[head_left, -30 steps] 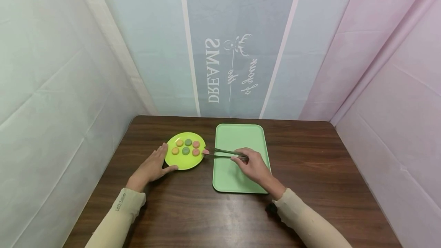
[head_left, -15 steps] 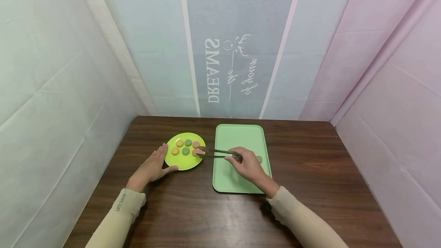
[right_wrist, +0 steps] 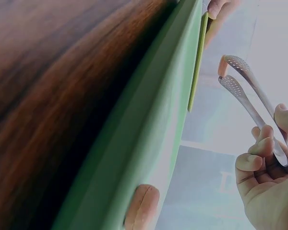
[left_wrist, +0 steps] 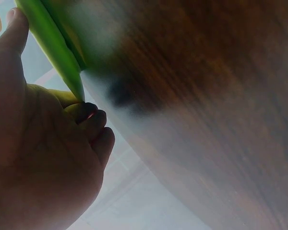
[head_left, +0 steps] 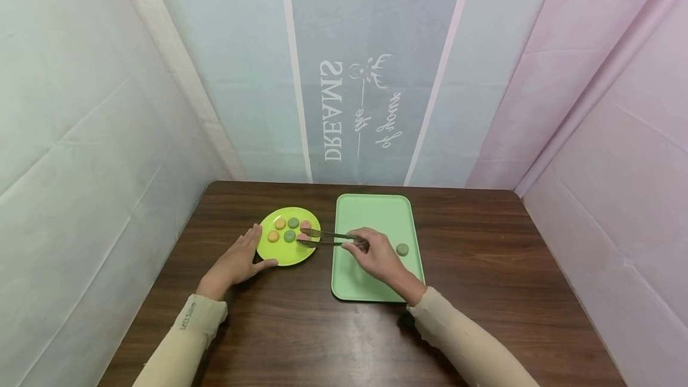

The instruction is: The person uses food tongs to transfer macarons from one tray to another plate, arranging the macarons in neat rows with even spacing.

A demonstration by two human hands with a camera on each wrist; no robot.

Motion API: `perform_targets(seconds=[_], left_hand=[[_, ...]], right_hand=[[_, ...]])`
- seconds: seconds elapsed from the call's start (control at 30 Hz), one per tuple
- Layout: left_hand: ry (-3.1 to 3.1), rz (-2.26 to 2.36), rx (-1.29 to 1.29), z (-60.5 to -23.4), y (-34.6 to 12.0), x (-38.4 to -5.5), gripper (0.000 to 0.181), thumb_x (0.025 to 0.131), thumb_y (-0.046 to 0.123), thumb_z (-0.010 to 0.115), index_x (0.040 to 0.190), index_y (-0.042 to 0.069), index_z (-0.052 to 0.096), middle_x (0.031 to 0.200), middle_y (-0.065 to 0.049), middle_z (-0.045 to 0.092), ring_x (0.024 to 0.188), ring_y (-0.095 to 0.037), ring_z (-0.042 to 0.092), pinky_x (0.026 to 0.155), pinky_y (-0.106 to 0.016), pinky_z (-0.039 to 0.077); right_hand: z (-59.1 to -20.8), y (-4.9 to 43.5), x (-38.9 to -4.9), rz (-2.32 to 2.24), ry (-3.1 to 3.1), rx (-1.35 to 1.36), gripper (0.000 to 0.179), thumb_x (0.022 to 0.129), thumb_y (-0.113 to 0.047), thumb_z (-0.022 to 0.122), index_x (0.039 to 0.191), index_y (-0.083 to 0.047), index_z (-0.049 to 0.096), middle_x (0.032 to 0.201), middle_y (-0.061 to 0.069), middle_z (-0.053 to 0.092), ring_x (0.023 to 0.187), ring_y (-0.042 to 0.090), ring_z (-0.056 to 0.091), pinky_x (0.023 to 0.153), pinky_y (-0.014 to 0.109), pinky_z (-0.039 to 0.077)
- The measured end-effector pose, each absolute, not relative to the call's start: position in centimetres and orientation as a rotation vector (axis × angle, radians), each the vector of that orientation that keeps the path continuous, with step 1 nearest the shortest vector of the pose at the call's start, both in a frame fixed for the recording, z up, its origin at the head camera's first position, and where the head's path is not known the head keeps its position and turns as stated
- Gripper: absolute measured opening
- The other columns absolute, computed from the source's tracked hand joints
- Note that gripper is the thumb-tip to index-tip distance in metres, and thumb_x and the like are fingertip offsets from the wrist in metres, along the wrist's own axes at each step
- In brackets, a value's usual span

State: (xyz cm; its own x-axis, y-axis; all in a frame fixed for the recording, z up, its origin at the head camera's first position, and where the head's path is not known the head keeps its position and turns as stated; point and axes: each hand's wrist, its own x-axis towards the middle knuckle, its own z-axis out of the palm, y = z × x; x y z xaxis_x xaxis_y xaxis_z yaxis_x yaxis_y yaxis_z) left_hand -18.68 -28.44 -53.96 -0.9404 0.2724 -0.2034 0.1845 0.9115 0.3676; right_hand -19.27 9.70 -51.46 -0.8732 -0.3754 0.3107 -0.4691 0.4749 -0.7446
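Observation:
In the head view my left hand [head_left: 236,258] rests at the left edge of a yellow-green plate [head_left: 290,258], fingers straight, thumb along the near rim. Yellow, green and pink macarons [head_left: 289,236] lie on the plate in two rows. My right hand [head_left: 374,254] holds metal tongs [head_left: 330,243] above the tray, their tips reaching over the plate's right side at the pink macarons [head_left: 306,224]. In the right wrist view a pinkish-orange macaron [right_wrist: 222,66] sits between the perforated tong tips.
A light green tray [head_left: 376,208] stands right of the plate, with a green macaron [head_left: 402,249] on its right side. In the right wrist view a brownish-pink macaron [right_wrist: 143,206] shows at the tray. Fabric walls [head_left: 258,76] enclose the dark wooden table [head_left: 301,339].
My right hand has moved left with the tongs, carrying a pink macaron from the plate's right edge inward. The green macaron on the tray has come out from behind the hand. The left hand stays.

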Motion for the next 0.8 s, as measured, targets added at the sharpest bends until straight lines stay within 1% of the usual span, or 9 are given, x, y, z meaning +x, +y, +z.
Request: perform_targets(seconds=[0.23, 0.53, 0.8], left_hand=[[2.814, 0.505, 0.352, -53.8, -28.5, -18.8, 0.114, 0.102, 0.067, 0.062, 0.168, -0.01, 0.008, 0.176, -0.031, 0.009, 0.163, -0.046, 0.014, 0.134, -0.06, 0.015], [2.819, 0.502, 0.356, -53.4, -28.4, -18.8, 0.114, 0.102, 0.066, 0.063, 0.168, -0.01, 0.01, 0.175, -0.031, 0.011, 0.163, -0.046, 0.015, 0.134, -0.059, 0.017], [2.81, 0.501, 0.351, -53.4, -28.5, -18.8, 0.114, 0.102, 0.067, 0.062, 0.168, -0.009, 0.009, 0.176, -0.031, 0.01, 0.163, -0.046, 0.015, 0.134, -0.059, 0.016]], right_hand=[[-51.4, 9.0, -19.4, 1.393, -2.62, 0.763, 0.03, 0.1, -0.024, 0.08, 0.122, -0.004, 0.078, 0.098, -0.001, 0.074, 0.079, 0.007, 0.066, 0.07, 0.029, 0.061], [-51.0, 7.9, -19.7, 1.392, -2.607, 0.783, 0.032, 0.099, -0.022, 0.082, 0.122, 0.0, 0.078, 0.098, 0.0, 0.074, 0.078, 0.007, 0.065, 0.07, 0.028, 0.06], [-51.0, 7.2, -19.9, 1.413, -2.654, 0.8, 0.037, 0.102, -0.027, 0.078, 0.127, 0.0, 0.076, 0.104, 0.001, 0.074, 0.08, 0.006, 0.066, 0.072, 0.029, 0.061]])
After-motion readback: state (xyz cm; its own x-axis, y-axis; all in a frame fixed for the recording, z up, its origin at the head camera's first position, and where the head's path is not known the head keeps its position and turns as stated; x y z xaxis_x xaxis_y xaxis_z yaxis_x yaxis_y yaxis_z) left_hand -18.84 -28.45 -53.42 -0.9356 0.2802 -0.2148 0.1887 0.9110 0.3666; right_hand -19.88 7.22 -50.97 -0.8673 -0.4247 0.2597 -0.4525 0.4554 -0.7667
